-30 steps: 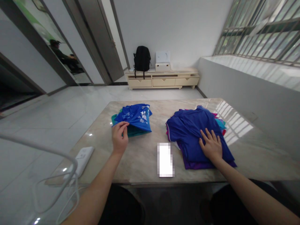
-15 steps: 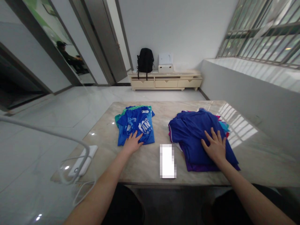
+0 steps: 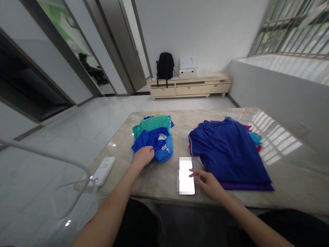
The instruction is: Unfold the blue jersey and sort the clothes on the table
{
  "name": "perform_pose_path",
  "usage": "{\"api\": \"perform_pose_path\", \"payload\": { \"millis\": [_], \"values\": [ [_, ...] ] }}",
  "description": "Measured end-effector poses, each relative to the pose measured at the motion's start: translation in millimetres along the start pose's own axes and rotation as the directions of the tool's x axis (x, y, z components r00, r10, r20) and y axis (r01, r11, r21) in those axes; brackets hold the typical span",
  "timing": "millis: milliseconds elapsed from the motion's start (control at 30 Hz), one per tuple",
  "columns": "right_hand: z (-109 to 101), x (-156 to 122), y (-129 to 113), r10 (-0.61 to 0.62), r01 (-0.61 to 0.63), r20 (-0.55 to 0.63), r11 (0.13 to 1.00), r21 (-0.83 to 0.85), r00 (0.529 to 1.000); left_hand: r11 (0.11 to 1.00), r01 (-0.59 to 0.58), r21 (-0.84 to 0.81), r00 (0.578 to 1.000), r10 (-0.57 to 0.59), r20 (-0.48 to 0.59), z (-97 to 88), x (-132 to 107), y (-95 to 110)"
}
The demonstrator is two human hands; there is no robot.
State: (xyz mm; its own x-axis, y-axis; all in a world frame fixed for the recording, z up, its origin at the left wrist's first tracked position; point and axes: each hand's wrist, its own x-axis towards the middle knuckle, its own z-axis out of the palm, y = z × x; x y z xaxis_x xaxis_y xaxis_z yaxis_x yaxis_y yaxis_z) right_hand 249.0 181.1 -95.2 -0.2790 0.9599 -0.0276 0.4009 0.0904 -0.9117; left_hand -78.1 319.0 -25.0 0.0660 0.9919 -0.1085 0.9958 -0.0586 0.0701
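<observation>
— What surface?
— A marble table (image 3: 159, 178) in a tiled room.
— The hands?
— The left hand (image 3: 143, 157) clenched a blue shirt (image 3: 156, 145) mid-table; the right hand (image 3: 208, 183), fingers loose, touched the phone (image 3: 186, 176) near the front edge.

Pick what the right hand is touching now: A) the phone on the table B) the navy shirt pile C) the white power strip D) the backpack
A: the right hand has its fingertips on the phone, beside the navy pile and off it; the left hand grips the blue shirt.
</observation>
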Motion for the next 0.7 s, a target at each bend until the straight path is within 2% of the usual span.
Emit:
{"api": "perform_pose_path", "payload": {
  "millis": [133,233,367,467,567,700],
  "values": [
    [-1.7,-1.7,1.9,-0.032,0.03,-0.027,0.998,-0.054,0.999,0.999,-0.047,0.006,0.996,0.046,0.071,5.8,-12.3,3.0],
    [-1.1,-2.9,2.5,-0.031,0.031,-0.014,1.0,-0.001,0.999,0.996,-0.086,0.022,0.987,0.083,0.14,16.3,-15.5,1.0],
    [-0.4,-3.4,-0.2,0.011,-0.014,0.051,0.998,0.055,0.999,0.993,-0.117,0.03,0.955,0.105,0.277,25.5,-12.8,-1.1],
    [0.6,-4.0,-1.7,0.014,-0.014,0.018,1.0,0.018,1.0,0.986,-0.164,0.025,0.927,0.145,0.346,23.7,-11.3,1.5],
    [1.7,-3.9,1.5,0.004,-0.004,-0.004,0.999,0.032,1.0,0.981,-0.19,0.03,0.915,0.166,0.369,17.8,-12.7,5.6],
    [2.3,-1.2,10.3,0.034,-0.03,-0.026,0.992,0.121,0.999,0.98,-0.195,0.042,0.929,0.17,0.33,8.3,-15.2,8.5]
  ]
}}
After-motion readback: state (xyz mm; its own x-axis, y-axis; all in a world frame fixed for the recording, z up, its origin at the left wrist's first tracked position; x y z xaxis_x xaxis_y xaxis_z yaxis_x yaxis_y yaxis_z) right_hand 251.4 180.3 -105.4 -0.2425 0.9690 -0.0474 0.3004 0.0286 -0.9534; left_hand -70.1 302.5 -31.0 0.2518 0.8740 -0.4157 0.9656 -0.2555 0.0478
